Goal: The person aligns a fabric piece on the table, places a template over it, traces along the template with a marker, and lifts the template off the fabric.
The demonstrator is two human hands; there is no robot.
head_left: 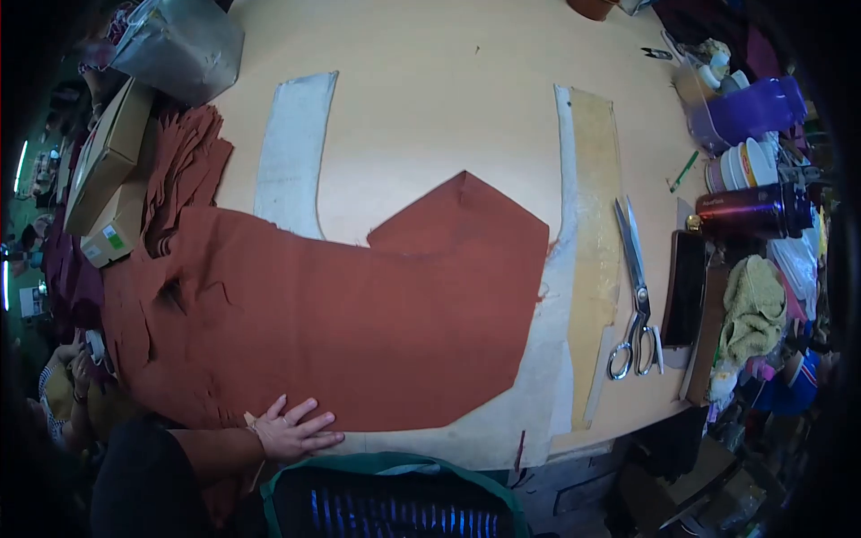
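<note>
A large rust-red cloth (386, 332) is spread over the near part of the table, wrinkled at its left end and with a pointed flap at its far edge. My left hand (296, 430) lies palm down with fingers spread at the cloth's near edge, holding nothing. Under the cloth is a white U-shaped pattern sheet (294, 148), whose two arms extend towards the far side. A tan strip (594, 179) runs along its right arm. Metal scissors (637, 296) rest to the right of the cloth, blades pointing away. My right hand is out of view.
Stacked rust-red cloth pieces (184, 166), cardboard boxes (112, 166) and a grey bin (184, 49) stand at left. A phone (685, 287), bottle (749, 212), purple container (749, 112) and towel (753, 305) line the right edge. Below is a green-rimmed basket (276, 489). Another person's hands (76, 363) show far left.
</note>
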